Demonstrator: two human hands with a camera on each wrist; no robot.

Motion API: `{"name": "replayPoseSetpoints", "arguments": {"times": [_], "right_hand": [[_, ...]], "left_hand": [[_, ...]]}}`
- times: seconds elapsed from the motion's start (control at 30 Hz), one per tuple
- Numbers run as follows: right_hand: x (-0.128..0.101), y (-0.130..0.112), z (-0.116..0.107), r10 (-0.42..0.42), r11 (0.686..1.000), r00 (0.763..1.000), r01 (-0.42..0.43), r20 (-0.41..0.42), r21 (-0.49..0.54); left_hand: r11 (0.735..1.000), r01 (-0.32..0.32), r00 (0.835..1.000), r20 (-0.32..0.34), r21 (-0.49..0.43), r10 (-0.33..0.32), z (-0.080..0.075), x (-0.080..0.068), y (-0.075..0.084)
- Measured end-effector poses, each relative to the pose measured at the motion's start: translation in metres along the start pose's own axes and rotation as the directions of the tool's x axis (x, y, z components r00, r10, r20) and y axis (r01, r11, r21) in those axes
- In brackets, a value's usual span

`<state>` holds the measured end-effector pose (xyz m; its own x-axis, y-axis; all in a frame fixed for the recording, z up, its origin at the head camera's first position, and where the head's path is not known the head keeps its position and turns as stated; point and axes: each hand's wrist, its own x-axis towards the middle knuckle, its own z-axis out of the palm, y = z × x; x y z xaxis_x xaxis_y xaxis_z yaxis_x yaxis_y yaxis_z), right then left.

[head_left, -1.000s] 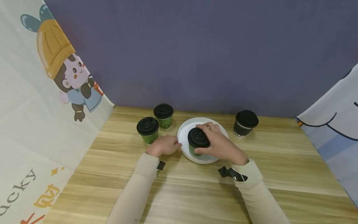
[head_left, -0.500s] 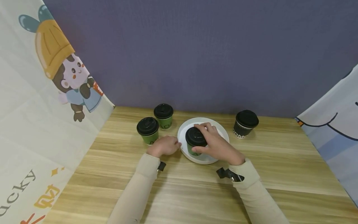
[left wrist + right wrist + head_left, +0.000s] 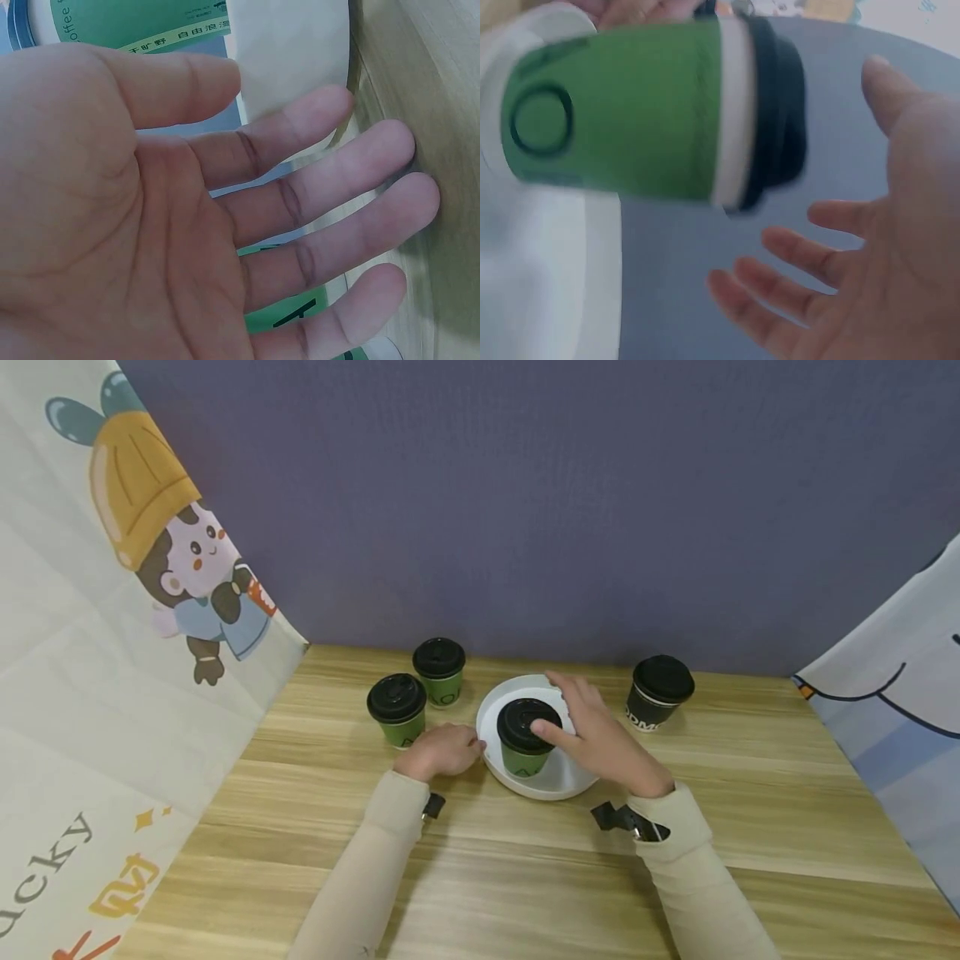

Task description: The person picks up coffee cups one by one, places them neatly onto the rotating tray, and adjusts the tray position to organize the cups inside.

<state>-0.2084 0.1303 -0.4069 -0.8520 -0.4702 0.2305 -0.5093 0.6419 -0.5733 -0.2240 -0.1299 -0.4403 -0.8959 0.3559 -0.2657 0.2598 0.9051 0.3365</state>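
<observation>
At the centre of the head view the green paper cup with a black plastic lid stands upright on the round white plate; the right hand has its fingers spread and holds nothing, thumb tip near the lid; a careless brush could topple the cup; the left hand lies loosely curled, empty, against the plate's left rim, and a nudge there might slide it.

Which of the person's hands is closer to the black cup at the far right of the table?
Right. The right hand is open over the white plate, just left of the black cup. The left hand rests beyond the plate's far side.
</observation>
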Motion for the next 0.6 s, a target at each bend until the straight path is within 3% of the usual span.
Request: {"name": "replayPoseSetpoints", "arguments": {"times": [0.2, 0.4, 0.5, 0.6], "right_hand": [[-0.006, 0.017, -0.026, -0.023, 0.999, 0.98, 0.027, -0.198, 0.018], [-0.014, 0.038, -0.049, -0.062, 0.998, 0.903, 0.057, -0.425, -0.024], [-0.018, 0.049, -0.059, -0.03, 0.999, 0.881, 0.015, -0.472, -0.036], [-0.022, 0.06, -0.067, 0.036, 0.996, 0.882, -0.069, -0.47, -0.053]], "left_hand": [[1.0, 0.01, 1.0, -0.001, -0.008, -0.01, 0.001, 0.001, 0.001], [1.0, 0.022, 1.0, -0.003, -0.015, -0.022, 0.001, 0.001, 0.0], [1.0, 0.024, 1.0, -0.008, -0.013, -0.024, 0.002, 0.002, -0.001], [0.999, 0.032, 0.999, -0.013, -0.017, -0.032, 0.002, 0.002, -0.001]]}}
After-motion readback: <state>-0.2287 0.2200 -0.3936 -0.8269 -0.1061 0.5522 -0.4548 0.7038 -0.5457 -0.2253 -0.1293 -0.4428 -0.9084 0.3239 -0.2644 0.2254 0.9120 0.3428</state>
